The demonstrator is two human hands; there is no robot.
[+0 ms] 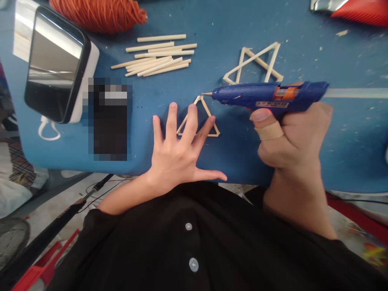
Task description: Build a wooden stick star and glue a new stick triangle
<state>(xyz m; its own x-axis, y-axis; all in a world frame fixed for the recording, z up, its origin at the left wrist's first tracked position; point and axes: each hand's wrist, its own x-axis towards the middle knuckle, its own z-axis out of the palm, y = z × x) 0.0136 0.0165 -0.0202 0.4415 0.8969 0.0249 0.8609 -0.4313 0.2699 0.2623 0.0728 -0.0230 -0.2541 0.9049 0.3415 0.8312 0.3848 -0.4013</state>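
Note:
My left hand (178, 151) lies with fingers spread over a small triangle of wooden sticks (206, 107), covering part of its left side and base. In my right hand (291, 133), fingers wrapped round its handle, is a blue glue gun (245, 93) with a clear glue stick (354, 93) out of its back end. Its metal nozzle points left, at the top corner of the triangle; whether the two touch I cannot tell. A tan bandage (269, 131) wraps my right thumb. Behind the gun rests a star-like frame of joined sticks (257, 61), its lower edge partly hidden by the gun.
Several loose wooden sticks (160, 52) lie at the back, near a roll of orange twine (100, 14). At left are a black-faced device with a white body (57, 64) and a blurred-out dark object (110, 125). A red and silver object (354, 11) lies back right on the blue table (348, 153).

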